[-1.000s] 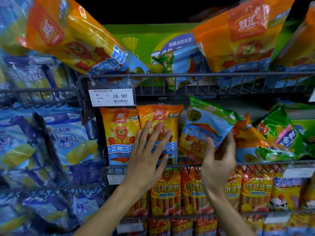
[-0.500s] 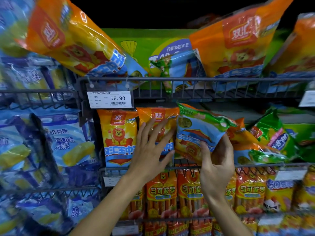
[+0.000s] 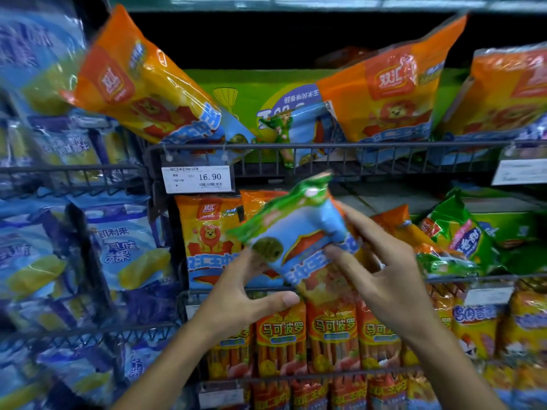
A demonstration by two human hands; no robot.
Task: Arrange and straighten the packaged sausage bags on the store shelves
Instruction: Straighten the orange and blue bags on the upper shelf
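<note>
A person's two hands hold a green-topped, blue-fronted sausage bag (image 3: 299, 238) in the open space just in front of a wire store shelf (image 3: 325, 145), clear of the shelf rail above and the basket rail below. The left hand (image 3: 245, 294) cups the bag's lower left edge, thumb stretched beneath it; the right hand (image 3: 381, 273) grips the right side, thumb on the front and fingers spread behind. The bag is tilted, its long axis running from the green sealed top at upper right down to lower left, and it is motion-blurred. Behind it an orange lion bag (image 3: 207, 235) stands upright under a price tag (image 3: 197, 179) reading 16.90. Blue packets (image 3: 118, 247) fill the left-hand racks.
</note>
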